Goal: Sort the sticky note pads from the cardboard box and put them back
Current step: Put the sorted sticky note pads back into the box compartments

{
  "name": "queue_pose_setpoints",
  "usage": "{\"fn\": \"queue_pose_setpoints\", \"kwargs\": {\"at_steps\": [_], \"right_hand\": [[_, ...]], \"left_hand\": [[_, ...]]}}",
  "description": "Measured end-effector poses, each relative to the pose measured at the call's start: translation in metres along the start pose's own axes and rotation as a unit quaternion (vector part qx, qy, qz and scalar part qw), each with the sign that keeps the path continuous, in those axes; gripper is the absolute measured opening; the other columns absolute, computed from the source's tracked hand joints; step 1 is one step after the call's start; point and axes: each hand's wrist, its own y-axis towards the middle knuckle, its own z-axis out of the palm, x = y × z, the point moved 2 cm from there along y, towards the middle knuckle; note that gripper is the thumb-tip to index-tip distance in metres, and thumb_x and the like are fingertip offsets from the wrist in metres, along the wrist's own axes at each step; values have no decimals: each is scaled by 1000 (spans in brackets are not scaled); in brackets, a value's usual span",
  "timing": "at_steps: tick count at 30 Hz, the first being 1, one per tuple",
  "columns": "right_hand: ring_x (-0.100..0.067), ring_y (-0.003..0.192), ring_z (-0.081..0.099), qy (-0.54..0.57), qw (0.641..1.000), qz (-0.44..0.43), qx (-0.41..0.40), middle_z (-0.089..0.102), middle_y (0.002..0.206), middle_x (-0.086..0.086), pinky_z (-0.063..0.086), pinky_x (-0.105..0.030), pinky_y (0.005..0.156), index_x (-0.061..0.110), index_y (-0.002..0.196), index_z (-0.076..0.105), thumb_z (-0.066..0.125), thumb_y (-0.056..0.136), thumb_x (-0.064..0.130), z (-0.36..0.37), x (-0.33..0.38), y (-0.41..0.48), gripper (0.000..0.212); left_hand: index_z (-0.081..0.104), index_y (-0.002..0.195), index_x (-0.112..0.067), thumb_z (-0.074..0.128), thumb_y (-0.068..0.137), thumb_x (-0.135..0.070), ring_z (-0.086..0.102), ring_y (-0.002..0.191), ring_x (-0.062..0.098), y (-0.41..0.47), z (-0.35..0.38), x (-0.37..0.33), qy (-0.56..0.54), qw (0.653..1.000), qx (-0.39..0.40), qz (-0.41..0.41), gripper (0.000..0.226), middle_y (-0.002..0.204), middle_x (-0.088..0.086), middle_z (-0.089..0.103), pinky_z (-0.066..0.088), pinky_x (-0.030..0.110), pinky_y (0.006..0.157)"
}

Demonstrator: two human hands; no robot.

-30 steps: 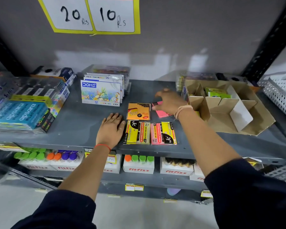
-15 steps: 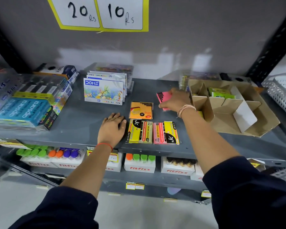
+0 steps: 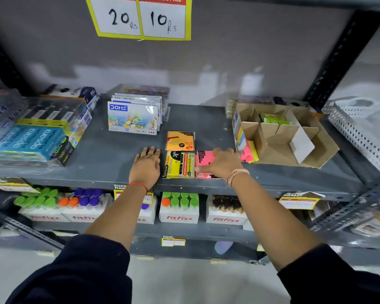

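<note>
On the grey shelf [image 3: 110,159] lie an orange sticky note pad [image 3: 180,140], a yellow pack [image 3: 179,164] in front of it, and a pink pad [image 3: 204,157] to the right. My right hand [image 3: 223,163] lies over the pink pad, fingers closed on it, pressing it onto the pink pack below at the shelf's front. My left hand [image 3: 146,164] rests flat on the shelf just left of the yellow pack, holding nothing. The cardboard box [image 3: 316,148] with dividers stands to the right; green pads [image 3: 274,119] sit in its back compartment. Pink and yellow pads [image 3: 249,151] lean at its left side.
A DOMS pastel box [image 3: 133,117] stands behind my left hand. Blue Apsara packs [image 3: 26,141] are stacked at far left. A white perforated tray [image 3: 360,132] sits at far right. Fitfizz cartons [image 3: 179,208] fill the lower shelf. Price tags [image 3: 140,16] hang above.
My right hand picked up the pink pad from further back and brought it forward, down onto the pink pack at the front edge. The left hand stayed put.
</note>
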Motion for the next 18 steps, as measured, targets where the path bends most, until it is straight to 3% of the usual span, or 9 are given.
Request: {"fn": "queue_pose_setpoints", "kwargs": {"at_steps": [3, 6, 10, 14, 18], "right_hand": [[-37, 139, 18, -55, 995, -65, 46, 22, 152, -14, 21, -48, 112, 18, 145, 23, 72, 66, 55, -13, -5, 2, 100], [-28, 145, 5, -113, 977, -143, 110, 1, 159, -6, 13, -47, 116, 18, 148, 8, 80, 66, 36, -23, -6, 10, 111], [-25, 144, 17, -122, 969, -160, 141, 14, 157, -8, 19, -39, 115, 12, 148, 8, 79, 68, 35, -20, -7, 17, 109], [-28, 141, 21, -114, 972, -178, 101, 22, 155, -10, 23, -44, 113, 16, 147, 13, 79, 64, 35, -14, -7, 16, 107], [-32, 128, 39, -76, 980, -174, 62, 41, 141, -14, 37, -41, 101, 16, 144, 18, 77, 60, 34, -10, -9, 12, 104]], "left_hand": [[27, 142, -13, 29, 95, -10, 14, 144, 24, 0, 1, 1, 1, 1000, -8, 3, 47, 155, 7, 23, 10, 38, 118], [29, 141, -13, 29, 94, -12, 15, 144, 24, 1, 2, 2, 8, 1000, -16, 7, 47, 154, 7, 25, 12, 39, 118], [30, 141, -14, 29, 95, -16, 15, 144, 22, 1, 3, 3, 9, 1000, -17, 6, 45, 153, 6, 27, 11, 39, 118], [26, 142, -15, 27, 97, -21, 12, 145, 20, 3, 4, 4, 23, 1000, 2, 10, 46, 155, 3, 24, 10, 39, 118], [21, 144, -15, 24, 97, -21, 9, 145, 19, 3, 2, 2, 42, 999, 19, 18, 47, 156, 1, 20, 10, 39, 118]]}}
